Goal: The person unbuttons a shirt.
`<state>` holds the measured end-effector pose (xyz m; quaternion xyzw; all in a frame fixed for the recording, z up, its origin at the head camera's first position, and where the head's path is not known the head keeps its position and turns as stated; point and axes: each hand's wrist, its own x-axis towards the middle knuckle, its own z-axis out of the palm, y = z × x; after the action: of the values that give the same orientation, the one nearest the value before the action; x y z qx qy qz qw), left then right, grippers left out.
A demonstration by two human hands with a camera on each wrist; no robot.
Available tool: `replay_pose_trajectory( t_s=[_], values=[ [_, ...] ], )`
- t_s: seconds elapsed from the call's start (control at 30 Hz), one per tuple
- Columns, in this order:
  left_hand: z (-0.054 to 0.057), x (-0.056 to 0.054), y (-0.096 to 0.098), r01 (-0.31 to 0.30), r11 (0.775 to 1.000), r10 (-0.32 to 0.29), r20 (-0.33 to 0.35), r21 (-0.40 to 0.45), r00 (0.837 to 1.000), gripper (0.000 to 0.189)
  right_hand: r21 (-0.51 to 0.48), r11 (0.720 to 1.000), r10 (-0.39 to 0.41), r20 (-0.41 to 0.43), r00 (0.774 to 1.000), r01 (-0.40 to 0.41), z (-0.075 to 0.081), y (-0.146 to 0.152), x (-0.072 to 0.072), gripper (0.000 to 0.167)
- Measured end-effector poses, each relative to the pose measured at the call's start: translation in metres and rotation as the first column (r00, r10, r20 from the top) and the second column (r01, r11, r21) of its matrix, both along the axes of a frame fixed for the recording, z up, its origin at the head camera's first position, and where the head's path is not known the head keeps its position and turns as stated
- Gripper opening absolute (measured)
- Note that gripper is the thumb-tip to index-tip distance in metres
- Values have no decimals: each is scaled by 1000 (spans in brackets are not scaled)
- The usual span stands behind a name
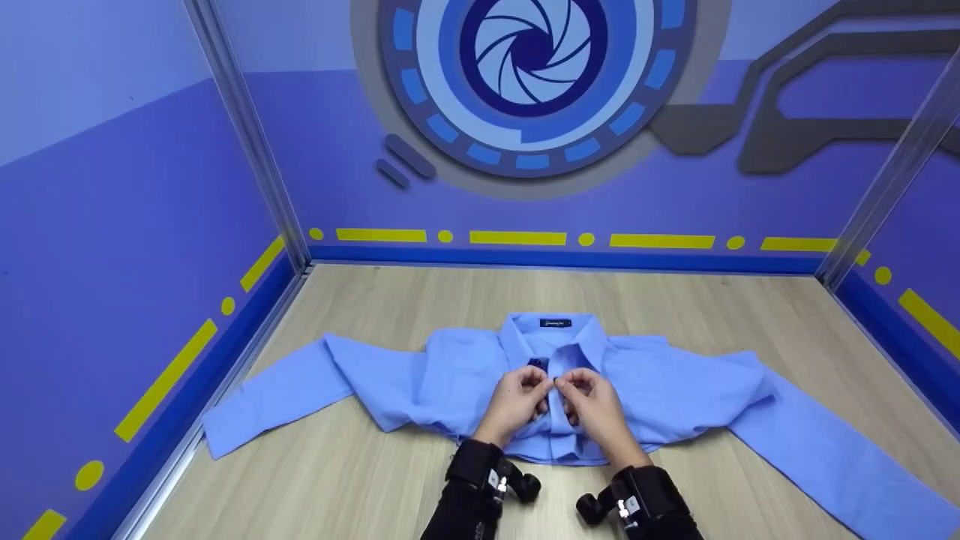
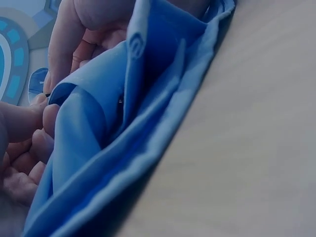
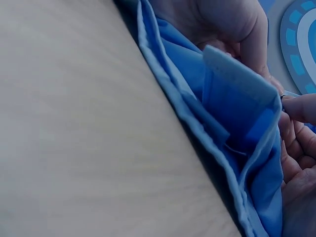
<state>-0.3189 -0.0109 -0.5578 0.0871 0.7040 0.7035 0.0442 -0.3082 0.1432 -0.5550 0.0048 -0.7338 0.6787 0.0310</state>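
A light blue collared shirt (image 1: 465, 375) lies spread on its back, its sleeves stretched out to both sides. Both hands meet at the front placket (image 1: 559, 424), just below the collar (image 1: 517, 341). My left hand (image 1: 517, 401) pinches the placket edge between thumb and fingers, beside a small dark button (image 2: 48, 95). From the other side, my right hand (image 1: 596, 405) pinches the cloth at the same button, fingertips close to the left ones. In the left wrist view another dark button (image 2: 120, 101) shows inside the fold. The fingertips hide most of the buttonhole area.
The shirt rests on a wood-grain table (image 1: 390, 292). A dark label (image 1: 556, 323) shows inside the collar. Blue printed walls (image 1: 315, 150) with metal corner posts (image 1: 251, 142) enclose the table at the back and sides. Dark bands with small cameras (image 1: 529, 487) sit on both wrists.
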Motion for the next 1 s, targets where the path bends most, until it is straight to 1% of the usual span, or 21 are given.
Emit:
replay_pose_trajectory(
  t_s=[0.13, 0.17, 0.27, 0.37, 0.4, 0.5, 0.6, 0.7, 0.83, 1.0],
  values=[
    [0, 0, 1, -14, 999, 14, 3, 37, 1000, 11, 33, 999, -11, 2, 1000, 11, 1, 0, -1, 14],
    [0, 0, 2, -21, 999, 21, 3, 44, 1000, 11, 42, 999, -8, 2, 1000, 8, 6, 0, 2, 13],
    [-1, -1, 2, -26, 996, 26, -1, 80, 1000, 14, 57, 998, 8, 3, 1000, -9, 5, 1, 1, 11],
    [-2, -2, 1, -23, 995, 23, 1, 98, 1000, 13, 50, 998, 45, 9, 999, -45, 4, 3, 0, 11],
    [-3, -2, 0, -20, 994, 20, -1, 108, 1000, 13, 47, 997, 58, 12, 998, -59, -1, 5, -3, 12],
    [-3, -2, 0, -21, 994, 22, -2, 108, 1000, 10, 53, 993, 103, 9, 995, -104, -2, 8, -3, 14],
    [-4, -2, 0, -28, 995, 29, -9, 91, 1000, 10, 64, 987, 145, -1, 989, -144, -3, 10, -2, 16],
    [-4, -2, 1, -41, 997, 42, -20, 65, 999, 10, 55, 986, 159, -8, 987, -158, -2, 9, -1, 18],
    [-5, -2, 2, -48, 998, 49, -31, 35, 998, 10, 22, 991, 134, -2, 991, -134, -3, 7, -1, 19],
    [-4, -1, 3, -28, 999, 27, -50, -23, 998, 11, -5, 996, 93, 30, 995, -93, -2, 6, -1, 17]
  ],
)
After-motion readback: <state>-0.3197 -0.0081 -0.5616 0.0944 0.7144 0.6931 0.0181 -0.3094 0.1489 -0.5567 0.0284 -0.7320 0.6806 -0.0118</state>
